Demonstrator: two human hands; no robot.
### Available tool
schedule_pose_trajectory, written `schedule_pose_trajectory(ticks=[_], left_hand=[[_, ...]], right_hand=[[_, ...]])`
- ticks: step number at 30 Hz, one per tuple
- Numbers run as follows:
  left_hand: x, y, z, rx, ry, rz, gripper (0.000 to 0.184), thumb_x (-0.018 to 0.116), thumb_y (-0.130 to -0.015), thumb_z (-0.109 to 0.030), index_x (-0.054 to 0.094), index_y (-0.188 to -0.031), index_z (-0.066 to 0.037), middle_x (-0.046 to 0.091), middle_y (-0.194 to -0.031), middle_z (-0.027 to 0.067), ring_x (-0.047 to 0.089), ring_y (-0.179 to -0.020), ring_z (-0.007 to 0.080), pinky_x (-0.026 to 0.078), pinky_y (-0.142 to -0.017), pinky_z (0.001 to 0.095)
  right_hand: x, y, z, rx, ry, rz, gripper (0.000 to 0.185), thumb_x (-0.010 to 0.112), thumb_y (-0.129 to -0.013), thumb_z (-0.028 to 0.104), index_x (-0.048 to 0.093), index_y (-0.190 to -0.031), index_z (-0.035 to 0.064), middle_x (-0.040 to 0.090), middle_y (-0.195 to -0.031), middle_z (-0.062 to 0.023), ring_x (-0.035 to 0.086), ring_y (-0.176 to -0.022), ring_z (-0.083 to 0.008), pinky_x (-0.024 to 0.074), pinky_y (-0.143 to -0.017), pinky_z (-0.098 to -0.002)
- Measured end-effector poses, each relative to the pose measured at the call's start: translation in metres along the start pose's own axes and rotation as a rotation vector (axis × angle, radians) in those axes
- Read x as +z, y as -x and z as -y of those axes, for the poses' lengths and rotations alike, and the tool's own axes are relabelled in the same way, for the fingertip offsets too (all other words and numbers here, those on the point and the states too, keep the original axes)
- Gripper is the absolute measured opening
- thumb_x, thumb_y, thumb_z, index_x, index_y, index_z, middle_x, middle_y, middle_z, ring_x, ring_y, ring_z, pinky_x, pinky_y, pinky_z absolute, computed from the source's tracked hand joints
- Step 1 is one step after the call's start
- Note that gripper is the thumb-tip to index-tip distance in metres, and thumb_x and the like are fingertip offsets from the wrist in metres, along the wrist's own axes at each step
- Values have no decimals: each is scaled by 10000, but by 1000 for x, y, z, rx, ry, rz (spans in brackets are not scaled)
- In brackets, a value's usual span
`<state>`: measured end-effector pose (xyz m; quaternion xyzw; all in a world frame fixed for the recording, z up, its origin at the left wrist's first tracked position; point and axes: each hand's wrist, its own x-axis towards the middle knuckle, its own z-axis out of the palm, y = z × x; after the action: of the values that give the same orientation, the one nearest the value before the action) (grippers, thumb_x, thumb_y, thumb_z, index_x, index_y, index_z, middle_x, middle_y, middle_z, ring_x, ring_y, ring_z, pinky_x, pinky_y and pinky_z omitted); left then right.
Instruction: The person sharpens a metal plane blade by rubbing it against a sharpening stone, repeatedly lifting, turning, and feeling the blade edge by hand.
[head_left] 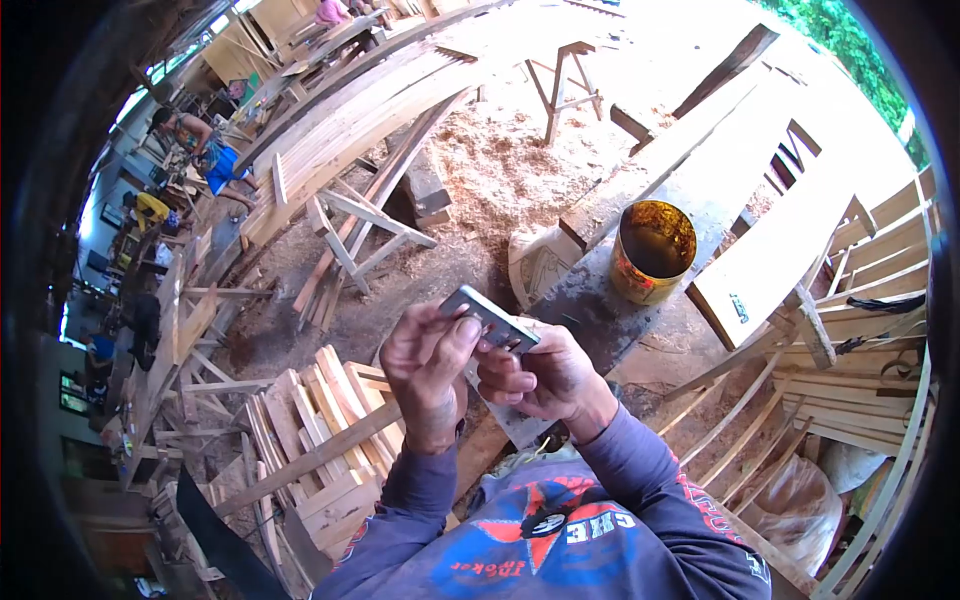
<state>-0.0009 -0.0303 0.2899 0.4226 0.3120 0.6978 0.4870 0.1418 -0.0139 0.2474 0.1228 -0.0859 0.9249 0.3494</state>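
Observation:
A small flat metal plate (492, 320) with a bright long edge and dark marks or holes on its face is held up in front of my chest. My left hand (430, 365) pinches its left end between thumb and fingers. Around the right end, my right hand (540, 375) is closed, with its fingers curled under the plate. Just beyond my right hand, a round yellow-brown can (655, 255), open at the top and stained inside, stands on a dark work surface (590, 300).
Stacked wood offcuts (325, 420) lie at lower left. A wooden trestle (565, 90) stands among shavings (490, 170). A pale board (770, 270) extends at right, near leaning slats (870, 380). Another person (205, 150) in blue shorts is at far left beside long planks (350, 125).

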Motion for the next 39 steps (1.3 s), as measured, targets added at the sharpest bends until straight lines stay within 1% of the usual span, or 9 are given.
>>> schedule_pose_trajectory(ticks=[6,8,9,10,13,26,32,34,39], left_hand=[[0,13,-9,239,-131,-96,231,648,-896,33,658,-1126,23,689,-1128,251,664,-1063,267,501,-967,387],[0,17,-11,297,-163,-103,245,650,-895,31,655,-1140,31,686,-1135,254,657,-1084,279,499,-985,401],[0,19,-13,313,-172,-96,271,641,-897,40,661,-1167,25,687,-1139,245,649,-1101,294,490,-1011,414],[-2,19,-14,318,-178,-102,271,641,-897,40,661,-1167,25,687,-1139,245,649,-1101,294,490,-1011,414],[-5,18,-17,438,-257,-61,312,640,-896,53,683,-1198,-11,702,-1105,191,642,-1109,300,488,-1011,417],[2,5,-9,361,-212,-86,176,717,-901,-31,678,-1068,5,688,-941,119,592,-1045,297,414,-1023,449],[2,0,-3,355,-150,-95,177,756,-866,-12,659,-1014,-9,699,-938,141,621,-1024,295,467,-1008,460],[3,0,-2,374,-177,-107,163,760,-862,-18,654,-987,-13,701,-921,137,620,-1009,290,464,-1010,463],[6,1,-2,431,-259,-118,147,769,-856,-33,643,-931,-28,707,-873,124,618,-977,277,456,-1008,465]], right_hand=[[5,2,-14,-132,167,-162,561,369,-1103,498,588,-1235,-1,659,-916,-172,565,-612,-199,474,-610,-338],[4,1,-22,-381,480,-146,508,421,-1106,448,558,-1313,5,683,-963,-155,636,-714,-194,508,-661,-316],[1,0,-22,-419,552,-113,395,537,-1088,305,552,-1351,11,693,-997,-138,653,-758,-169,528,-673,-296],[-1,0,-23,-412,547,-107,395,537,-1088,305,552,-1351,11,693,-997,-138,653,-758,-169,528,-673,-296],[4,-3,-22,-477,629,-142,290,683,-989,55,605,-1260,-8,698,-1018,-111,661,-802,-130,559,-697,-280],[4,-9,0,-514,684,-116,166,700,-958,11,681,-1120,-19,667,-1054,-109,665,-831,-138,577,-690,-275],[5,-8,9,-511,757,-127,174,718,-941,1,715,-1114,-19,670,-1031,-101,653,-847,-121,563,-690,-257],[2,-7,11,-500,818,-135,168,701,-935,-19,687,-1103,-14,645,-1049,-173,658,-794,-178,563,-668,-294],[1,-5,14,-472,803,-144,178,694,-937,-26,690,-1115,-21,642,-1062,-179,659,-781,-177,565,-665,-296]])
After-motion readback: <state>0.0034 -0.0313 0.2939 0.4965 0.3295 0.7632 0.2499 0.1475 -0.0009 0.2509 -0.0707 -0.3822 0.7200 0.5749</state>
